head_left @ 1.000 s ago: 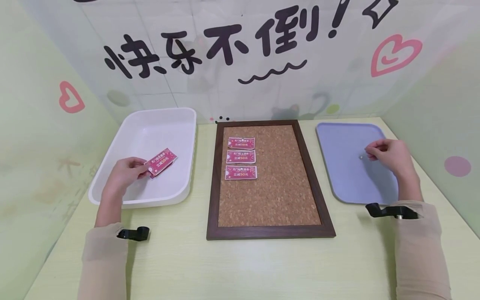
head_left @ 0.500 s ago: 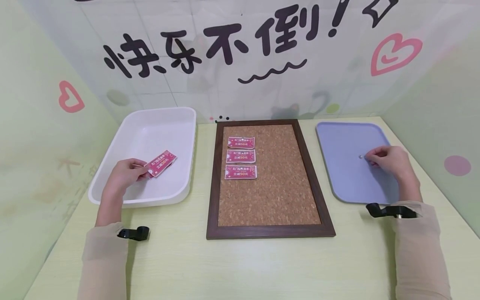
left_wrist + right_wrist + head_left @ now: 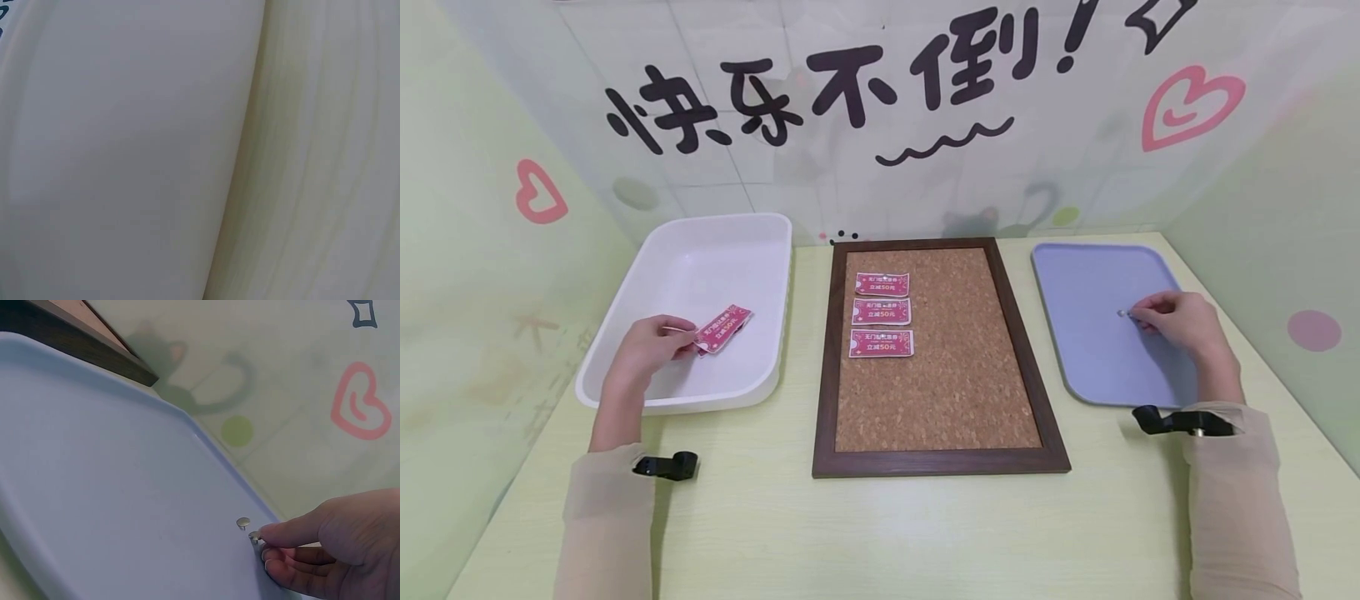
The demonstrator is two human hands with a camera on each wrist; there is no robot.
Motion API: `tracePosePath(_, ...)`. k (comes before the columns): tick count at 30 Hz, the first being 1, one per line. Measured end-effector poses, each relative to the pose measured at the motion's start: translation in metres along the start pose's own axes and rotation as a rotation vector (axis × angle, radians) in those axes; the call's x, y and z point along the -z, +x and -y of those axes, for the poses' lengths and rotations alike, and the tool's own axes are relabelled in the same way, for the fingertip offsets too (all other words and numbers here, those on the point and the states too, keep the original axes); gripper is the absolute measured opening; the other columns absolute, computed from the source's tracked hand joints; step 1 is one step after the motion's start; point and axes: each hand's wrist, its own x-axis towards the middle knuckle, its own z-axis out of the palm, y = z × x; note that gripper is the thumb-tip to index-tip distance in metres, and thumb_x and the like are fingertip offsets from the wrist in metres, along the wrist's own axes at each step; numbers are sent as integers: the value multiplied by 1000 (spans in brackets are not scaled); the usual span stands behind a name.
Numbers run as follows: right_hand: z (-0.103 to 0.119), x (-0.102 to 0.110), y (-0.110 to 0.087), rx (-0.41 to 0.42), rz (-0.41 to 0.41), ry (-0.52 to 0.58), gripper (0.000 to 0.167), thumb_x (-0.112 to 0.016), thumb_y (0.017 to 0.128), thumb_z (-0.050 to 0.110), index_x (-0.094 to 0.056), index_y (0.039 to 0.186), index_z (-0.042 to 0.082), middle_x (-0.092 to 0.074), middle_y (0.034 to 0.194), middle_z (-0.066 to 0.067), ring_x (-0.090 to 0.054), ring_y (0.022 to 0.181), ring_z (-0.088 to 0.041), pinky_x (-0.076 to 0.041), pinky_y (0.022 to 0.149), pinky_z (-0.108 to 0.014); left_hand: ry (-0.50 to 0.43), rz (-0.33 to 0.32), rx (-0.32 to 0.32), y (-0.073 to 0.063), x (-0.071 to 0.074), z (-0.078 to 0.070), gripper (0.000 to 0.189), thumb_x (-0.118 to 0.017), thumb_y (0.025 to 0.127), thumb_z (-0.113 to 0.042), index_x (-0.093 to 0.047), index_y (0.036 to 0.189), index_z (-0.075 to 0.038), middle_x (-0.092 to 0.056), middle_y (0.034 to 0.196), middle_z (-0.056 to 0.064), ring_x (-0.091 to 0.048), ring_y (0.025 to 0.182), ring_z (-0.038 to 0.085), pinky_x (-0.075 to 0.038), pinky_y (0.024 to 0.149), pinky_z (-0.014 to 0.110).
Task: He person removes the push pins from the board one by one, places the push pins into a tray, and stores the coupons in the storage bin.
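Observation:
Inside the white tub (image 3: 760, 367), my left hand (image 3: 651, 346) pinches a pink paper coupon (image 3: 724, 327) by its near left end; the edge of another pink paper shows beneath. The left wrist view has only the tub's side (image 3: 137, 150) and the tabletop, not the fingers. Over the lavender tray (image 3: 1090, 367), my right hand (image 3: 1180, 321) has its thumb and fingertips together around a thumbtack (image 3: 254, 536), its metal head at the thumb tip. A second thumbtack (image 3: 243, 522) stands on the tray just beside it.
Between tub and tray lies a cork board (image 3: 955, 375) in a dark wooden frame (image 3: 940, 463). Three pink coupons are on its upper left, a lower one (image 3: 882, 343) among them. A printed wall (image 3: 910, 192) rises close behind.
My right hand has come down onto the tray, fingertips now at a thumbtack. My left hand stays in the tub, the coupon shifting slightly lower and closer into its fingers.

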Motion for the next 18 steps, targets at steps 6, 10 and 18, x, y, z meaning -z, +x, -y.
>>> tracePosePath(6,0,1,0,-12,5,21,39,-63,100,24,-64,111,-13,-71,83,-10,-61,64,-3,-45,58,-19,5,-3,11,-2,0,-1,44,-56,103,-19,-50,135,11,-60,121,24,-63,86,10,-53,76,21)
tracePosePath(10,2,3,-2,-28,0,31,41,-61,101,29,-64,114,-10,-70,84,-7,-60,67,-4,-44,60,-20,4,0,2,-3,1,-2,47,-54,104,-19,-46,139,11,-54,131,28,-63,97,21,-53,79,22)
tracePosePath(18,13,6,-3,14,-32,63,42,-60,101,30,-65,113,-10,-67,79,-3,-56,68,-9,-44,59,-22,4,-10,-34,-7,0,-5,48,-51,105,-20,-45,141,11,-51,134,30,-58,114,38,-53,82,24)
